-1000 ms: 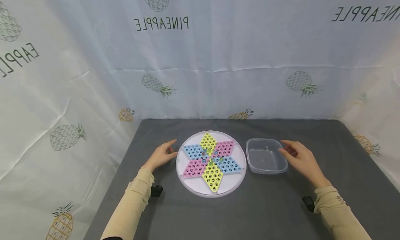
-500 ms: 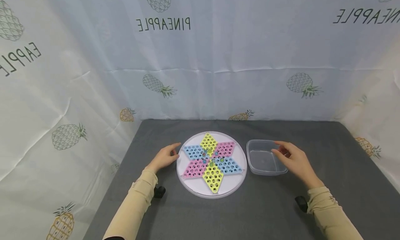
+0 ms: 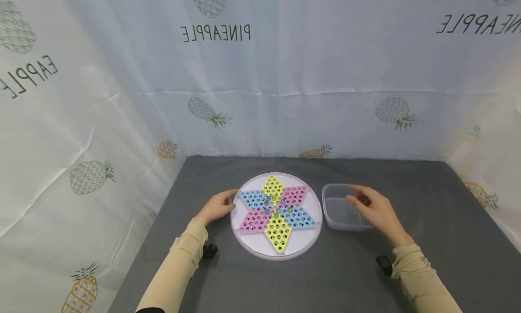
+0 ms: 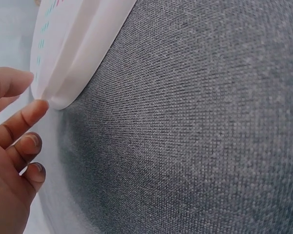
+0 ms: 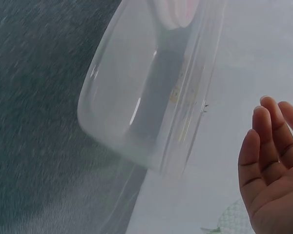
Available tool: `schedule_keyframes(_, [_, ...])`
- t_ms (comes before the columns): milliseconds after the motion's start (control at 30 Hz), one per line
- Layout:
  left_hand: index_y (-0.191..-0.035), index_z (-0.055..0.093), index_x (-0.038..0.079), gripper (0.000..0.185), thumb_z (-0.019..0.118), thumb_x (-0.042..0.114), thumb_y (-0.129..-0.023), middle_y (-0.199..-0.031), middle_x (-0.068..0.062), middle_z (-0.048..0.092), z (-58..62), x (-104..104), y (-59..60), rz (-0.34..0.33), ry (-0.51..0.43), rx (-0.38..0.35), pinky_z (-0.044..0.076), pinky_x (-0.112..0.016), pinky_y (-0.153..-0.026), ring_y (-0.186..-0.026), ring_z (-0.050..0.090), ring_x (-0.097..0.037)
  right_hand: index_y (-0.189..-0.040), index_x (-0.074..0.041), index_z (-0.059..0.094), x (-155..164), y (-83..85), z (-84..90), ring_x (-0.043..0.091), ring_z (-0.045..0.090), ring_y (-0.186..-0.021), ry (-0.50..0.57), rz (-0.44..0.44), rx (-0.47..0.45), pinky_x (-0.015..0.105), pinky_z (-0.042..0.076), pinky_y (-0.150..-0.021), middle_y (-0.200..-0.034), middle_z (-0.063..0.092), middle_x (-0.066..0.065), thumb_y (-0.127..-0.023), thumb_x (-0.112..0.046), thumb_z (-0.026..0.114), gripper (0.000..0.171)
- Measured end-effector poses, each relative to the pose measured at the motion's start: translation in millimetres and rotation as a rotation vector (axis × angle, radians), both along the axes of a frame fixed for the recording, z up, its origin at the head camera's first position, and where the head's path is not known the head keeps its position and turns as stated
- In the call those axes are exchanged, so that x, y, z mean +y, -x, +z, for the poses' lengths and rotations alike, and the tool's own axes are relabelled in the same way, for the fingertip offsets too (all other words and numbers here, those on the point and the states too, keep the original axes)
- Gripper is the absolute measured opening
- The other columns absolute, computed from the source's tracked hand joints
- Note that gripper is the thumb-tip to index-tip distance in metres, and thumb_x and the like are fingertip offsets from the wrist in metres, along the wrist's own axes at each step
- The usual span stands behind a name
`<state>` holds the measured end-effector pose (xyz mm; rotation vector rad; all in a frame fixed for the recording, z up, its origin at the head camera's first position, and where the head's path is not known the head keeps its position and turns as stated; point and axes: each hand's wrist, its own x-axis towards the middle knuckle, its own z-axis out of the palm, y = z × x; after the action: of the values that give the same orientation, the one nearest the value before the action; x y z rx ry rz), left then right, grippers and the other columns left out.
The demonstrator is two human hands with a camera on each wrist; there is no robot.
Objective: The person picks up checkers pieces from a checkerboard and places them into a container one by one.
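Note:
A round white Chinese checkers board (image 3: pixel 244 243) lies on the table, its star of yellow, pink and blue points full of holes. Several glass marbles (image 3: pixel 277 215) sit around the star's middle. At the board's left rim is my left hand (image 3: pixel 215 206), thumb and index fingertips right at the edge and the other fingers loosely bent, as the left wrist view shows. To the right stands a clear plastic container (image 3: pixel 334 222) without a lid. My right hand (image 3: pixel 376 211) hovers over its right side, holding nothing, fingers loosely bent in the right wrist view (image 5: pixel 273 165).
Dark grey cloth covers the table (image 3: pixel 305 286). A pale curtain (image 3: pixel 260 123) printed with pineapples hangs behind the table and along both sides. The container stands close beside the board's right rim. A black wrist device (image 3: pixel 384 265) shows under the right sleeve.
My right hand has moved left, from the container's right rim to over its opening. My left hand has shifted slightly right, up to the board's rim. Board and container stay put.

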<state>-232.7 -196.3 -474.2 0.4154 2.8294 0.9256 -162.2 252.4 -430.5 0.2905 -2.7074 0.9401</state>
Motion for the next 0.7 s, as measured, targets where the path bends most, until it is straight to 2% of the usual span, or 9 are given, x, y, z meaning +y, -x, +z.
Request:
schedule_keyframes(500, [-0.135,0.052,0.016,0.049,0.059,0.013,-0.086,-0.078,-0.003,0.053,-2.1,2,-3.9,0.007,0.008,-0.022,0.036,-0.027,-0.058,-0.064,0.044,-0.013,-0.123,-0.011,0.061,-21,4.7,-4.8,0.006,0.051,-0.071,0.0,0.034,-0.036,0.025,0.043,-0.062,-0.09,0.064,0.002,-0.089,-0.034,0.06,0.04])
schedule_keyframes(700, [-0.138,0.048,0.016,0.053,0.059,0.014,-0.086,-0.076,-0.003,0.052,-1.9,1,-3.4,0.032,-0.002,-0.037,0.036,-0.027,-0.057,-0.062,0.044,-0.013,-0.12,-0.012,0.062,-25,5.3,-4.5,0.007,0.049,-0.069,0.014,0.038,-0.043,0.024,0.042,-0.061,-0.088,0.063,0.001,-0.089,-0.031,0.061,0.037])
